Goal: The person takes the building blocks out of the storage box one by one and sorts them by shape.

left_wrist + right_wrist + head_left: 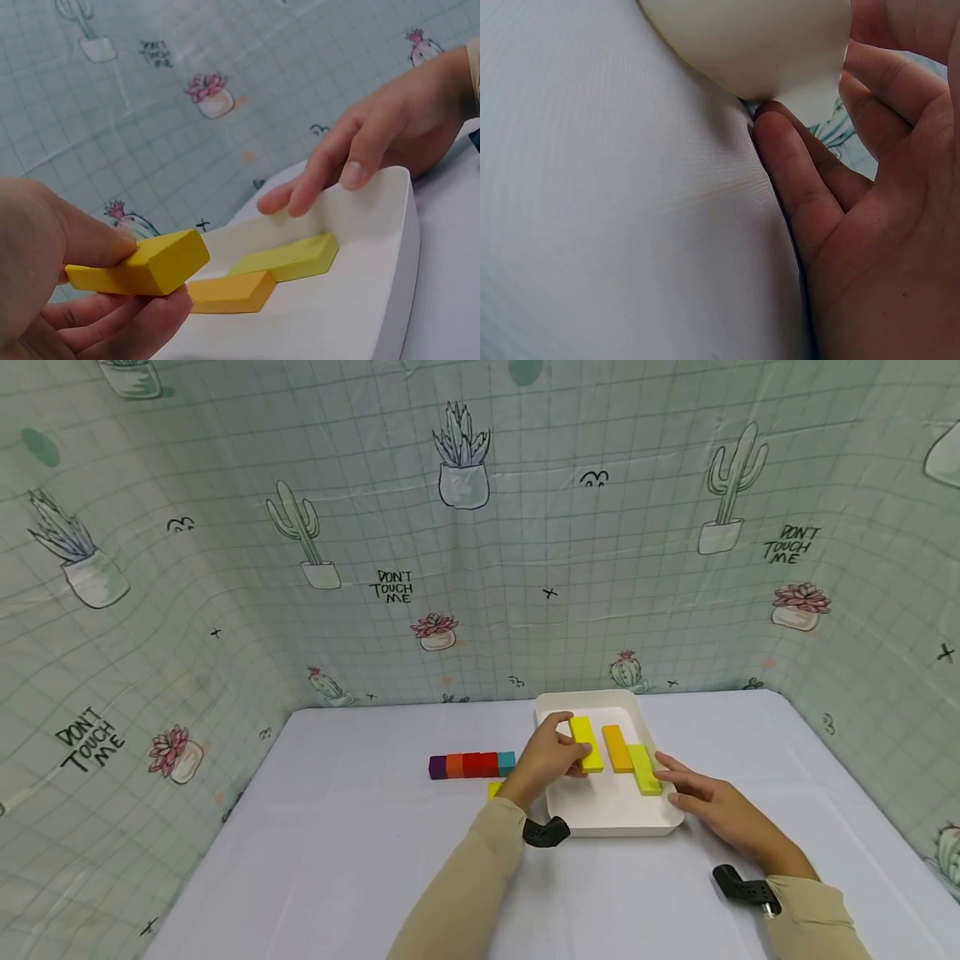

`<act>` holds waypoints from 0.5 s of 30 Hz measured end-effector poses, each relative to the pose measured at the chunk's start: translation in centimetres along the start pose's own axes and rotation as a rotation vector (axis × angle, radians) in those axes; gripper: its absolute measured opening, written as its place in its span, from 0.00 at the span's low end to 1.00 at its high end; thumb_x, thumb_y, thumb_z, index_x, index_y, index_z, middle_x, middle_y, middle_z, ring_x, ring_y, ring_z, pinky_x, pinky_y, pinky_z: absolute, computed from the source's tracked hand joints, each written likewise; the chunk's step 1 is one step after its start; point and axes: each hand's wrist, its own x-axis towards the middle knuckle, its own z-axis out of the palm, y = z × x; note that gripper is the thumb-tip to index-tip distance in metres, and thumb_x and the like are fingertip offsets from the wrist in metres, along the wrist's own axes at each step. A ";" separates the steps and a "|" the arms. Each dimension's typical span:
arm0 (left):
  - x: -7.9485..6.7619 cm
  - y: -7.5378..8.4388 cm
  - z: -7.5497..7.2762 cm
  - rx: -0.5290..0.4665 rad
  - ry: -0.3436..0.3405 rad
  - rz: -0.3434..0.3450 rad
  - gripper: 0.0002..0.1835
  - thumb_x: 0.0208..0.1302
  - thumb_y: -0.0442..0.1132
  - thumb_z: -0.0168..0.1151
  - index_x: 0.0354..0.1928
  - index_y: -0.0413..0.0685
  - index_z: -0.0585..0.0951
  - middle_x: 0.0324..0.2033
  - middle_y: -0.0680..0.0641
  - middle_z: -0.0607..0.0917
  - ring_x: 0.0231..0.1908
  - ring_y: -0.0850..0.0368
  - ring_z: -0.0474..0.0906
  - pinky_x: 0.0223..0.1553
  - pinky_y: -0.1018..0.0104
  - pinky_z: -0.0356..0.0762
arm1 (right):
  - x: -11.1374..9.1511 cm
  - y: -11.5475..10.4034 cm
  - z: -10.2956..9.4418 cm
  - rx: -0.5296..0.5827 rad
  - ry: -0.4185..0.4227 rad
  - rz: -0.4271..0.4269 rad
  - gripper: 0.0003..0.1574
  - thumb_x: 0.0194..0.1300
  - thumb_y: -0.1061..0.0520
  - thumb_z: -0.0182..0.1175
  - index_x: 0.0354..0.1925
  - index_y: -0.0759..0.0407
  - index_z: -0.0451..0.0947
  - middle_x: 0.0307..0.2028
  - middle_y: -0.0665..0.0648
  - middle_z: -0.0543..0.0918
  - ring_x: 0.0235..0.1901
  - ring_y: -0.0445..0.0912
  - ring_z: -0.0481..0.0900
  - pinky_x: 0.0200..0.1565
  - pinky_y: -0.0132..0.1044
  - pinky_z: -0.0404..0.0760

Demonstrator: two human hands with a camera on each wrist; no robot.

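My left hand pinches a yellow block between thumb and fingers, raised over the white tray. The left wrist view shows the held block close up, its end face toward the right. Inside the tray lie an orange-yellow block and a lime-yellow block, side by side and offset. My right hand rests against the tray's right rim, its fingers loosely extended. In the right wrist view, fingers touch low by the tray's outer wall.
Left of the tray, a row of blocks stands on the white-covered table: purple, orange, red and teal. Another yellow block is partly hidden behind my left wrist. A patterned cloth hangs behind and at the sides.
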 end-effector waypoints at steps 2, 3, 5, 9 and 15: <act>-0.3 0.0 -0.4 0.015 0.003 -0.003 0.34 0.64 0.39 0.70 0.71 0.61 0.70 0.40 0.49 0.79 0.27 0.51 0.85 0.37 0.61 0.85 | 0.1 0.0 -0.1 0.004 0.003 0.005 0.34 0.73 0.46 0.58 0.71 0.58 0.69 0.78 0.54 0.53 0.76 0.63 0.44 0.68 0.68 0.50; -0.5 0.0 -0.6 0.017 0.004 -0.006 0.34 0.64 0.39 0.70 0.70 0.62 0.70 0.40 0.49 0.80 0.27 0.51 0.85 0.37 0.61 0.85 | 0.1 0.0 -0.1 0.005 0.003 0.009 0.34 0.73 0.46 0.59 0.71 0.58 0.69 0.78 0.53 0.53 0.76 0.62 0.44 0.68 0.68 0.49; -0.9 -0.2 -1.1 0.013 0.000 -0.010 0.33 0.65 0.39 0.70 0.70 0.63 0.70 0.39 0.49 0.81 0.27 0.51 0.85 0.37 0.62 0.85 | 0.1 0.1 -0.2 0.009 0.001 0.012 0.34 0.73 0.46 0.59 0.71 0.57 0.69 0.78 0.53 0.53 0.76 0.62 0.44 0.68 0.68 0.49; -1.8 -0.7 -2.3 -0.003 -0.008 -0.003 0.33 0.65 0.39 0.69 0.71 0.61 0.70 0.37 0.49 0.82 0.28 0.51 0.84 0.37 0.63 0.85 | 0.1 0.1 -0.1 0.012 -0.006 0.013 0.34 0.73 0.46 0.59 0.71 0.57 0.69 0.78 0.53 0.53 0.76 0.62 0.45 0.71 0.59 0.53; -2.8 -1.6 -3.8 0.002 0.004 0.009 0.33 0.66 0.41 0.69 0.71 0.61 0.70 0.36 0.49 0.82 0.28 0.51 0.84 0.38 0.63 0.85 | 0.0 -0.1 -0.1 -0.002 -0.011 0.008 0.34 0.74 0.45 0.58 0.71 0.56 0.69 0.78 0.52 0.53 0.76 0.60 0.45 0.72 0.44 0.56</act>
